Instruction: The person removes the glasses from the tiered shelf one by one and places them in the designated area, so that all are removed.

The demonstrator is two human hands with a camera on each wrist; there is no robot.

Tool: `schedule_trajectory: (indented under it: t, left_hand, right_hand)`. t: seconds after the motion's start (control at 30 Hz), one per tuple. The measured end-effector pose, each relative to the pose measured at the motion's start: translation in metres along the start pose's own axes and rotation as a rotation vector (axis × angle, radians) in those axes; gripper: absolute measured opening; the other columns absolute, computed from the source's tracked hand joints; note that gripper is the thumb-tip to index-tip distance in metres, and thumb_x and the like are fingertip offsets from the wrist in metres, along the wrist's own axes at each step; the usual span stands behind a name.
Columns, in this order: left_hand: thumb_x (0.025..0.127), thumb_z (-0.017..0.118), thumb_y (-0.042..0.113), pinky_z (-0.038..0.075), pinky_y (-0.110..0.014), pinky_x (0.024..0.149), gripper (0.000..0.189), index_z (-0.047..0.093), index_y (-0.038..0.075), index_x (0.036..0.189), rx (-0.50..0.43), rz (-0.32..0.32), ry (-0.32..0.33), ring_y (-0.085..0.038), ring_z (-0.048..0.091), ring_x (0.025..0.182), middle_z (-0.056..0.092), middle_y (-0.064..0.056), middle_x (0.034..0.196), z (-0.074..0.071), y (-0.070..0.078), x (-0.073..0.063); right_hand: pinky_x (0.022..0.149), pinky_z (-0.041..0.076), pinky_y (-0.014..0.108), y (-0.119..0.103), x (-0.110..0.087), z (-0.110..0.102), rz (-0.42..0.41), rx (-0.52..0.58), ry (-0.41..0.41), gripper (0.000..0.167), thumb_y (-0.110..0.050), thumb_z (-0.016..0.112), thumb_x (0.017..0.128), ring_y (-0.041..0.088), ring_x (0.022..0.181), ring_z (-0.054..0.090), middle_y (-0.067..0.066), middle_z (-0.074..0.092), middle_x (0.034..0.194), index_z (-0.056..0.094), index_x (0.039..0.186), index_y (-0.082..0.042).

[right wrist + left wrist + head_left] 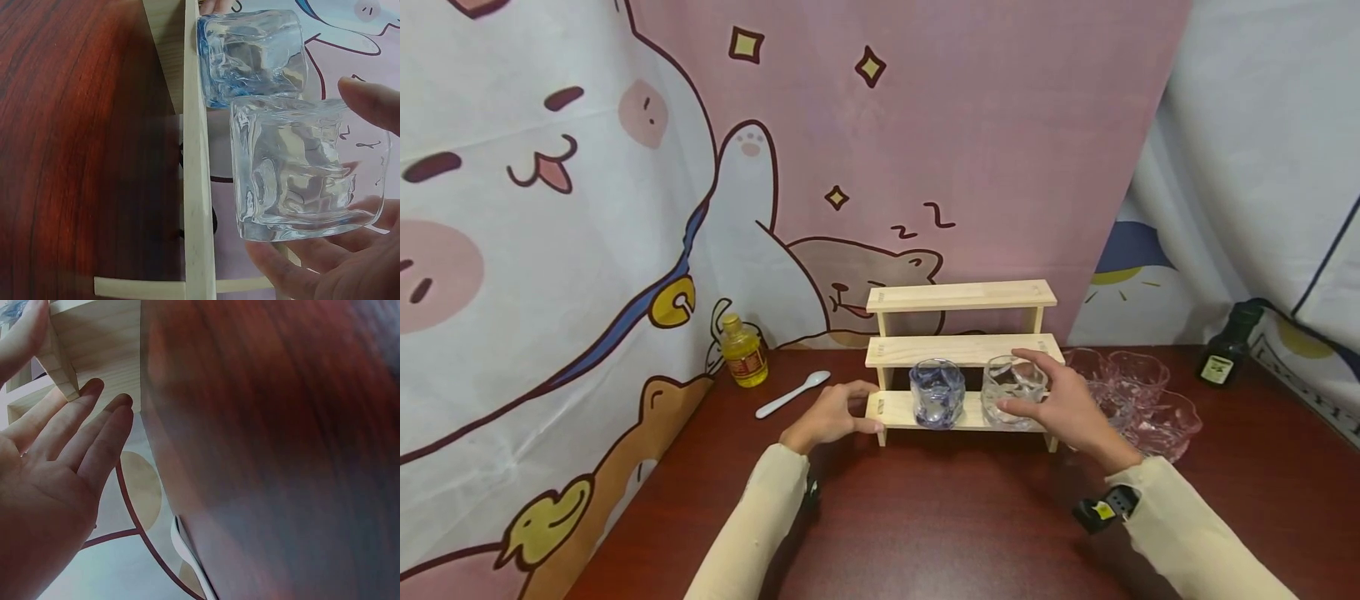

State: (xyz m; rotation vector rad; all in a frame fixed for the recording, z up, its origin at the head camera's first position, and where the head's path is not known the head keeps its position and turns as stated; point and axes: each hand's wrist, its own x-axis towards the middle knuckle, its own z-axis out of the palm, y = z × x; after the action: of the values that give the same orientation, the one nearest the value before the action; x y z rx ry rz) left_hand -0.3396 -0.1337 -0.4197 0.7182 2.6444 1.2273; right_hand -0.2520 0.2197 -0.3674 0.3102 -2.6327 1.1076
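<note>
Grasped by right hand (1071,408): one clear glass (1015,379), just above lowest tier (895,411). Pinched by left hand (835,408): one wooden rack (962,352) (three tiers), bearing one blue glass (937,396), lowest tier. On table (925,517): bottles (746,358), two; spoon (793,395), one.

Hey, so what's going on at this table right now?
A person is handling glasses at a small wooden rack. Their right hand holds a clear glass just above the bottom step, with a gap showing underneath. The left hand grips that step's left end. A bluish glass already stands on it, and several pinkish glasses sit right of the rack.
</note>
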Motion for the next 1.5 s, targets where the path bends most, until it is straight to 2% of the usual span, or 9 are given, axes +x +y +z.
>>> schedule_trajectory:
  t: [0.13,0.23,0.5,0.63,0.73,1.1,1.2,1.33,1.5]
  left_hand:
    - [0.079,0.085,0.014,0.05,-0.047,0.107,0.053,0.064,0.01,0.128,0.005,-0.008,-0.003,-0.027,0.062,0.127,0.068,-0.008,0.128,0.0,-0.001,0.0]
    - [0.08,0.085,0.014,0.05,-0.046,0.107,0.054,0.063,0.01,0.129,0.012,-0.012,-0.007,-0.026,0.063,0.125,0.069,-0.007,0.128,-0.001,-0.001,0.001]
    - [0.08,0.085,0.015,0.051,-0.046,0.106,0.053,0.064,0.011,0.128,0.014,-0.01,-0.009,-0.026,0.063,0.124,0.069,-0.007,0.126,-0.001,-0.001,0.001]
    - [0.08,0.085,0.015,0.05,-0.046,0.106,0.054,0.063,0.01,0.129,0.017,-0.012,-0.013,-0.026,0.063,0.125,0.069,-0.007,0.127,-0.001,-0.001,0.0]
    - [0.08,0.085,0.014,0.05,-0.046,0.107,0.054,0.063,0.01,0.129,0.014,-0.012,-0.018,-0.026,0.063,0.125,0.068,-0.007,0.128,-0.001,-0.001,0.0]
    - [0.081,0.084,0.014,0.05,-0.046,0.106,0.053,0.063,0.011,0.129,-0.008,0.0,-0.018,-0.026,0.062,0.126,0.068,-0.008,0.128,-0.001,-0.004,0.001]
    - [0.08,0.085,0.014,0.05,-0.046,0.107,0.053,0.063,0.011,0.129,-0.007,0.0,-0.015,-0.027,0.062,0.126,0.068,-0.008,0.128,-0.001,-0.004,0.001]
    - [0.08,0.085,0.015,0.05,-0.046,0.107,0.054,0.063,0.011,0.129,-0.001,-0.003,-0.012,-0.027,0.062,0.126,0.068,-0.007,0.128,-0.001,-0.003,0.001]
    - [0.08,0.085,0.013,0.05,-0.046,0.107,0.054,0.063,0.011,0.129,-0.001,-0.006,-0.013,-0.027,0.062,0.126,0.068,-0.007,0.128,-0.001,-0.002,0.002]
  right_hand:
    - [0.08,0.051,0.048,-0.002,-0.002,-0.006,0.011,-0.024,-0.009,0.081,-0.035,0.082,0.083,0.04,0.105,0.061,0.027,0.056,0.139,0.045,0.149,-0.007]
    - [0.067,0.045,0.037,-0.002,-0.003,-0.01,0.027,-0.018,-0.021,0.082,-0.035,0.082,0.083,0.027,0.075,0.055,0.026,0.058,0.135,0.043,0.15,-0.008]
    - [0.057,0.038,0.032,0.005,-0.004,-0.019,0.058,-0.026,-0.031,0.083,-0.039,0.08,0.084,0.015,0.054,0.038,0.024,0.06,0.121,0.041,0.152,-0.01]
    - [0.077,0.049,0.047,0.007,-0.005,-0.024,0.074,-0.035,-0.031,0.085,-0.042,0.081,0.083,0.033,0.091,0.06,0.027,0.054,0.139,0.041,0.152,-0.012]
    - [0.096,0.044,0.062,0.008,-0.006,-0.028,0.086,-0.036,-0.037,0.087,-0.043,0.081,0.083,0.045,0.129,0.048,0.027,0.043,0.153,0.04,0.153,-0.011]
    - [0.099,0.04,0.067,0.014,-0.006,-0.045,0.107,-0.048,-0.06,0.09,-0.047,0.079,0.084,0.048,0.138,0.04,0.027,0.043,0.152,0.036,0.155,-0.013]
    - [0.092,0.045,0.057,0.017,-0.006,-0.05,0.096,-0.064,-0.05,0.089,-0.047,0.079,0.084,0.042,0.129,0.048,0.025,0.049,0.148,0.037,0.155,-0.013]
    - [0.069,0.046,0.035,0.02,-0.005,-0.058,0.089,-0.082,-0.044,0.087,-0.047,0.078,0.084,0.025,0.089,0.059,0.022,0.055,0.14,0.038,0.155,-0.015]
    - [0.053,0.045,0.03,0.021,-0.004,-0.07,0.096,-0.083,-0.057,0.086,-0.046,0.077,0.086,0.013,0.062,0.052,0.025,0.056,0.138,0.037,0.155,-0.014]
